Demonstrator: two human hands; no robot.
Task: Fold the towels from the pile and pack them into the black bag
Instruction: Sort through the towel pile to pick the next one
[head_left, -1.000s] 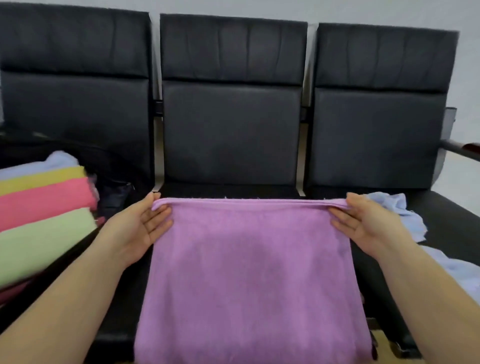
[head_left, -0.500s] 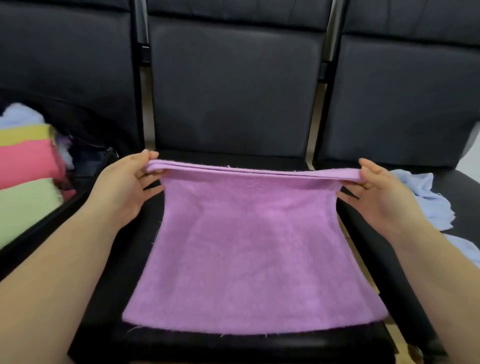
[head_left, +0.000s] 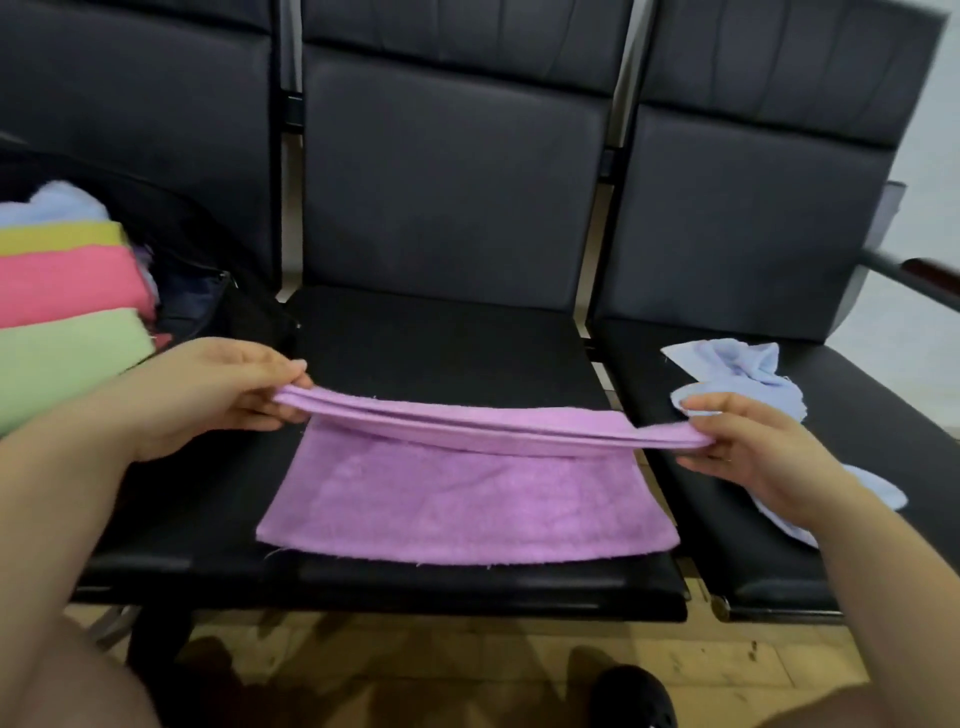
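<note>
A purple towel (head_left: 467, 499) lies half-spread on the middle seat (head_left: 447, 343), its doubled far edge pinched at each end by the left hand (head_left: 218, 395) and right hand (head_left: 753, 447), apparently to lay a clean fold. Beyond, unfolded blue towels (head_left: 748, 374) wait right; folded towels (head_left: 67, 312) fill the black bag (head_left: 208, 270) left.

Bare black seat (head_left: 441, 353) lies open beyond the purple towel (head_left: 467, 499), hemmed left by the black bag (head_left: 218, 291) stuffed with folded towels (head_left: 67, 312), right by the crumpled blue towel (head_left: 743, 374).
</note>
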